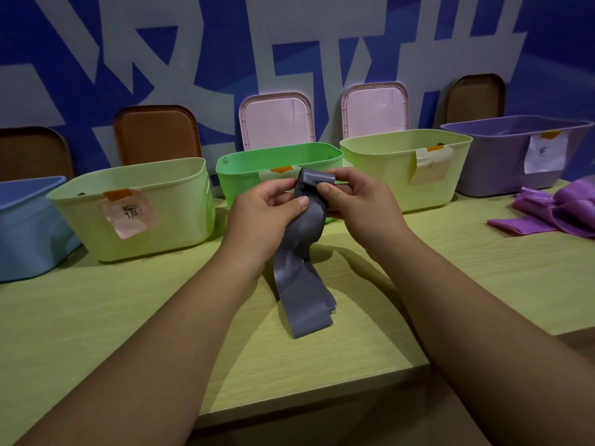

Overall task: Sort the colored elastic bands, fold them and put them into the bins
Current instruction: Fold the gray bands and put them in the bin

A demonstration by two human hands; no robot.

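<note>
A grey elastic band [301, 262] hangs from both hands above the table, its lower end lying on the tabletop. My left hand [260, 214] pinches it near the top with thumb and fingers. My right hand [357, 201] grips the folded-over top end. Behind them stand several open bins in a row: a blue bin [25, 233], a pale green bin [135, 217], a bright green bin [244, 181], another pale green bin [402, 165] and a purple bin [502, 156]. A pile of purple bands [560, 214] lies at the right.
The yellow-green table [128, 317] ends in a front edge below my arms. Pink lids [277, 120] and brown lids [157, 133] lean on the blue and white wall behind the bins. Paper labels are taped to the bins' fronts.
</note>
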